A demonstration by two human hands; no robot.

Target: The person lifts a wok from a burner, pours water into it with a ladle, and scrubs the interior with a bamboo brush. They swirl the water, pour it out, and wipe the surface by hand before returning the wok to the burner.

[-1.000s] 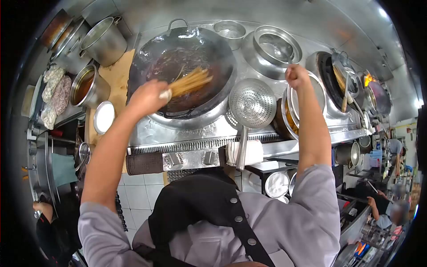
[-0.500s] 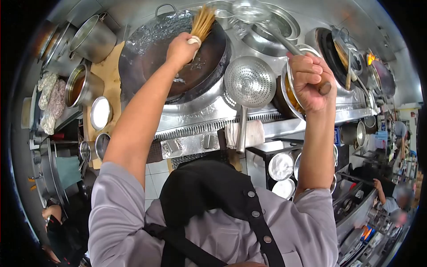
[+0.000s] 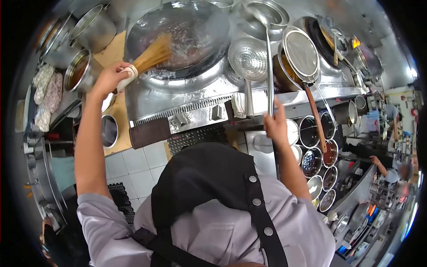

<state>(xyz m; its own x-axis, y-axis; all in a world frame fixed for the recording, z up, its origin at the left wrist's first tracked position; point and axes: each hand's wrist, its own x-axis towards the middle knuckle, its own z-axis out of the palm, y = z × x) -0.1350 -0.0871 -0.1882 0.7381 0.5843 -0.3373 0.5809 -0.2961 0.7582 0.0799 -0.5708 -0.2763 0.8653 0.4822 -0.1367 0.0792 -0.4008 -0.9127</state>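
In my left hand (image 3: 111, 80) is a bamboo wok brush (image 3: 153, 53), gripped by its white-wrapped end. Its bristles point right, over the near-left rim of a large dark wok (image 3: 138, 31) that has wet, shiny walls. My right hand (image 3: 278, 124) is at the lower end of a long-handled ladle (image 3: 270, 66), with one finger stretched up beside the handle. The handle's end is hidden by the hand. At the back, the ladle's bowl is over a steel basin (image 3: 278, 13). A perforated skimmer (image 3: 248, 58) lies between wok and ladle.
Right of the ladle, a mesh strainer (image 3: 301, 51) rests on a pot. Below it stand several containers of sauces and seasonings (image 3: 311, 162). Steel pots (image 3: 93, 29) line the left side. A second wok (image 3: 313, 38) is farther right. Other people are at both edges.
My left hand has drawn the brush from the wok's far side to its near-left rim. My right hand has moved down and left, swinging the ladle's handle toward me.
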